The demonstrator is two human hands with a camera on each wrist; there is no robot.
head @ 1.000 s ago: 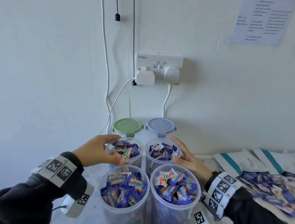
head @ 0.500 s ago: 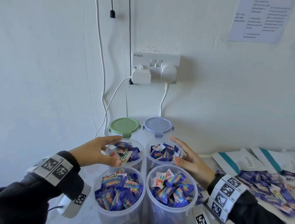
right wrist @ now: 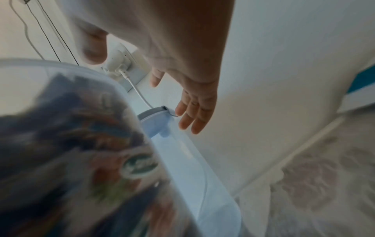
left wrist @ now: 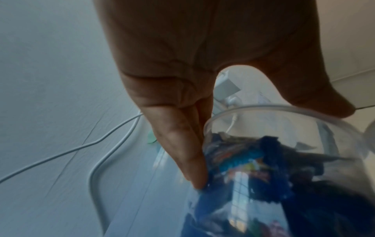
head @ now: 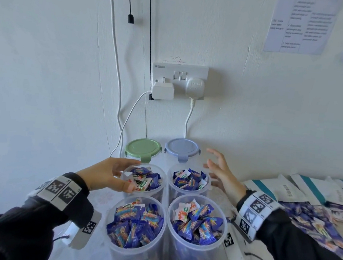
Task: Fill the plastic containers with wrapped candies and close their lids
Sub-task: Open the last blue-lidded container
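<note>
Four clear lidless containers stand full of blue wrapped candies: back-left (head: 153, 193), back-right (head: 188, 192), front-left (head: 116, 248) and front-right (head: 195, 252). Behind them are two containers closed with a green lid (head: 143, 148) and a blue lid (head: 182, 147). My left hand (head: 132, 175) grips the back-left container at its rim, thumb on the near side and fingers on the far side; the left wrist view shows the hand (left wrist: 202, 112) against the rim (left wrist: 263, 107). My right hand (head: 215, 164) hovers with fingers spread beside the blue lid (right wrist: 154, 117), touching nothing.
Loose candies (head: 313, 221) and white packets with teal stripes (head: 297, 189) cover the table at the right. A wall socket with two plugs (head: 178, 83) and hanging white cables (head: 126, 122) sit on the wall just behind the containers.
My right hand has left the back-right container's rim and moved up and back towards the blue lid, fingers spreading. My left hand keeps its hold on the back-left container.
</note>
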